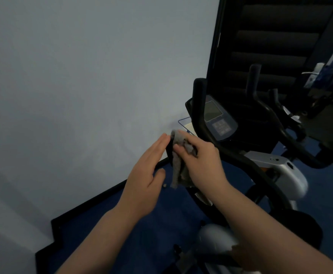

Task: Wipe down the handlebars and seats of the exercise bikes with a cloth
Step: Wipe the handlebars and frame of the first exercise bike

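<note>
Nearest the camera, two bare forearms reach forward over the silver body of the exercise bike [280, 171]. The right hand [203, 161] curls its fingers round a grey cloth [178, 167], pressing it against the near end of the left handlebar [203, 123]; the loose tail of the cloth hangs below the grip. The left hand [146, 175] lies just beside it, fingers straight and together, holding nothing, fingertips at or near the handlebar end; contact cannot be confirmed.

Assessment: the cloth appears soft, light and limp. It should bunch easily and is best held wadded in the palm, wrapped round the bar. The handlebar appears rigid and padded, unlikely to shift under pressure.

A console [218, 119] with a grey screen sits between the handlebars. A second bike's handlebars [280, 115] stand to the right. The seat is not clearly visible. The floor [142, 224] is blue; a plain pale wall [82, 76] with dark skirting fills the left. Lighting is dim.
</note>
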Demonstrator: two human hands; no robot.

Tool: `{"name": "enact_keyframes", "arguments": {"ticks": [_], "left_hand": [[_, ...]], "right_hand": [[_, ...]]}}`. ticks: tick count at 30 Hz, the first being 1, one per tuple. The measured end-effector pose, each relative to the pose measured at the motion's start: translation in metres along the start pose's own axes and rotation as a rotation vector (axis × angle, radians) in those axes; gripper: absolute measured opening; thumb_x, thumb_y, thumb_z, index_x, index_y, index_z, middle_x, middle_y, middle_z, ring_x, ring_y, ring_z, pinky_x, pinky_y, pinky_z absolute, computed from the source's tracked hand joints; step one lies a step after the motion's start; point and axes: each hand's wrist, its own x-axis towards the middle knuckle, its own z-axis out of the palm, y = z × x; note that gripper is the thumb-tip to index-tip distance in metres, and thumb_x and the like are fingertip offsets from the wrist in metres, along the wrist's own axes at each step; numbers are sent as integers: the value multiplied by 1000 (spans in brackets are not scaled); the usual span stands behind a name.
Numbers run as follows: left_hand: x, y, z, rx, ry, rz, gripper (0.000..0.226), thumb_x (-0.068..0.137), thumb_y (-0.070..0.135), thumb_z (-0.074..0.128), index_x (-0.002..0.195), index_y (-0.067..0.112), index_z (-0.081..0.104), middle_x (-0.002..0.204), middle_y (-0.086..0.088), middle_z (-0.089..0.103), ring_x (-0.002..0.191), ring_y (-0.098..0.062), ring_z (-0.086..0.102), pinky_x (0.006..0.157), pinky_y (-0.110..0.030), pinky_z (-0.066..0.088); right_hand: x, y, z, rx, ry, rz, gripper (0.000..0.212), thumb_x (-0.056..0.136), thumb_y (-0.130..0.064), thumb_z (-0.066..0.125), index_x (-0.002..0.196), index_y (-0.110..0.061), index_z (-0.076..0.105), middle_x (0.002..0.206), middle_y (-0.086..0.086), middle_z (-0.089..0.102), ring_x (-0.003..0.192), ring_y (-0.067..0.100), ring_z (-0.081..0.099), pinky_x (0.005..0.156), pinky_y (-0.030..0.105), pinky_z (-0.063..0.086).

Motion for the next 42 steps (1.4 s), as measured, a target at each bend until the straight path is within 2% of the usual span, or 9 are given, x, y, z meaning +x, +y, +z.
{"name": "enact_keyframes", "arguments": {"ticks": [6, 11, 15, 18, 22, 25, 35, 39, 42], "left_hand": [[-1, 0, -2, -12, -12, -14, 71, 88, 2, 37, 142, 46, 22, 152, 29, 23, 141, 9, 20, 111, -6, 15], [-4, 1, 0, 12, -34, -6, 72, 89, 3, 38, 145, 42, 16, 156, 23, 18, 143, 6, 16, 115, -11, 14], [-4, 1, -4, 6, -36, -3, 71, 90, 4, 40, 145, 43, 19, 156, 23, 21, 143, 5, 19, 115, -13, 17], [-3, 2, -5, 23, -29, 3, 68, 91, 7, 41, 143, 45, 19, 154, 26, 20, 142, 7, 19, 114, -11, 16], [-1, 3, -5, 34, -20, 4, 62, 94, 13, 45, 144, 43, 23, 154, 23, 24, 141, 8, 20, 114, -11, 18], [2, 3, -5, 11, -13, -12, 60, 94, 15, 46, 149, 32, 28, 154, 18, 30, 141, 5, 25, 114, -15, 23], [-2, 1, -2, -3, -5, -14, 62, 98, 10, 49, 147, 36, 22, 152, 27, 23, 140, 11, 21, 110, -6, 18], [-1, 1, -2, -29, -15, -32, 72, 88, -5, 43, 150, 29, 25, 154, 19, 27, 140, 7, 24, 112, -10, 21], [-2, 1, -2, -28, -30, -21, 76, 83, -2, 40, 148, 33, 22, 154, 22, 24, 141, 8, 21, 111, -7, 19]], "right_hand": [[-46, 17, 4, -295, 61, -85, 53, 90, -20, 68, 139, -30, 52, 117, -10, 66, 102, -1, 60, 85, 11, 45], [-20, 10, -2, -265, 152, -204, 36, 81, -8, 76, 112, -24, 67, 96, -7, 71, 86, 5, 65, 74, 21, 53], [-21, 16, 4, -384, 169, -375, 36, 70, 0, 78, 103, -14, 71, 113, -6, 61, 99, 13, 61, 75, 33, 57], [-41, 32, -5, -471, 71, -438, 42, 66, 1, 79, 104, -18, 72, 114, -10, 53, 103, 14, 57, 73, 29, 55], [-24, 25, -16, -353, 48, -406, 44, 72, 8, 72, 109, -16, 72, 116, -8, 57, 108, 6, 55, 90, 12, 45], [-6, 13, -5, -278, 98, -434, 44, 76, 8, 70, 114, -14, 71, 123, -4, 57, 113, 7, 55, 95, 18, 47], [-28, 29, -18, -472, -23, -445, 48, 73, 1, 74, 115, -22, 70, 118, -6, 55, 108, 14, 56, 77, 39, 57], [-19, 13, 7, -555, 84, -541, 46, 75, -8, 76, 118, -23, 68, 121, -3, 48, 104, 18, 51, 53, 32, 51], [-28, 24, 4, -551, 36, -550, 46, 74, -7, 75, 116, -25, 68, 122, -6, 46, 105, 16, 50, 57, 30, 51]]}}
